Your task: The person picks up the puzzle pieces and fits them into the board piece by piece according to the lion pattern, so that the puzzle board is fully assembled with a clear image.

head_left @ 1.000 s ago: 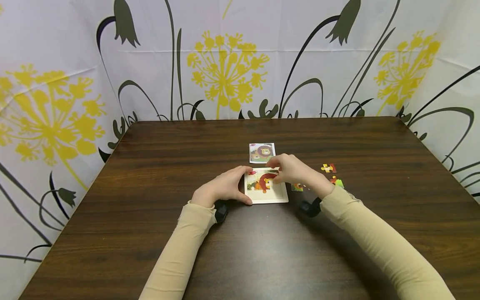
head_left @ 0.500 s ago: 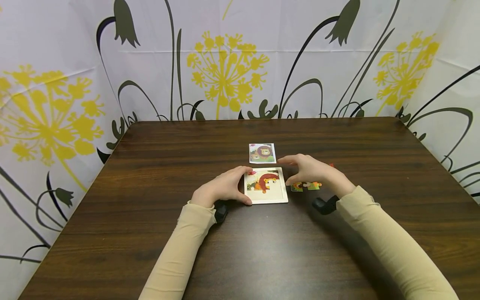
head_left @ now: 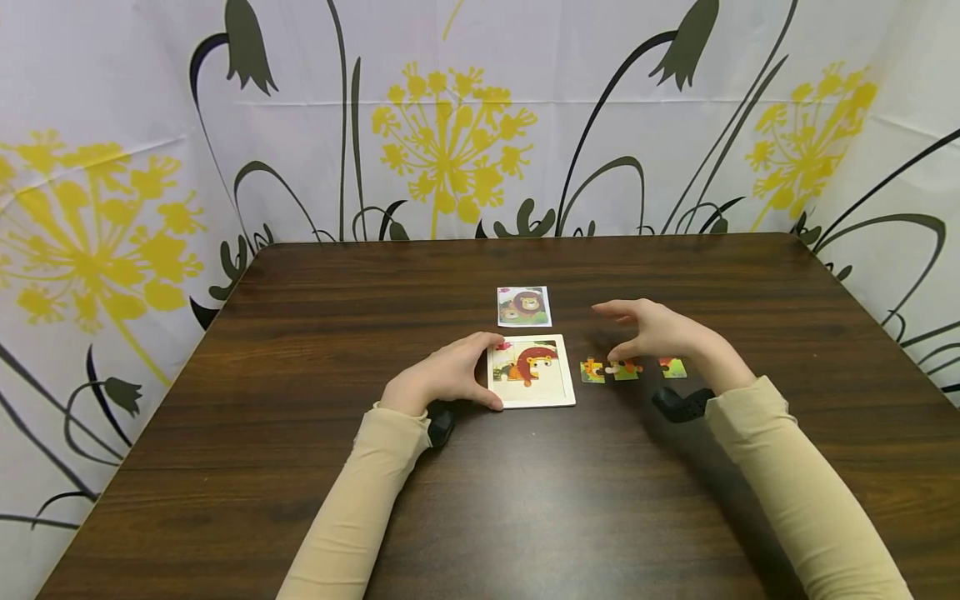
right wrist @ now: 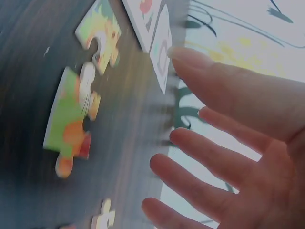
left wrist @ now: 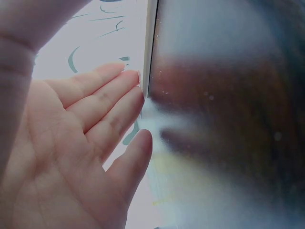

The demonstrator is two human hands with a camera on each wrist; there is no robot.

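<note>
My left hand (head_left: 450, 372) holds the left side of a white-framed lion jigsaw board (head_left: 551, 390), thumb at the near corner and fingers at the far one. Several joined pieces fill the board's upper and middle parts. In the left wrist view its fingers (left wrist: 114, 119) look nearly straight. Over the loose puzzle pieces, my right hand (head_left: 663, 331) hovers with nothing in it; its fingers (right wrist: 205, 148) are spread. Beneath it lie a green-and-orange piece (right wrist: 66, 114) and a yellow-green piece (right wrist: 107, 33). A third piece (head_left: 672, 367) lies farther right.
A printed lion picture card (head_left: 523, 307) lies just behind the board. Part of another small piece (right wrist: 104, 218) shows low in the right wrist view. The dark wooden table (head_left: 315, 317) meets a flower-patterned cloth (head_left: 450, 150) at its far edge.
My right hand has left the board and moved right over the loose pieces, its fingers opening out. The board's lion picture looks the same. My left hand stays where it was.
</note>
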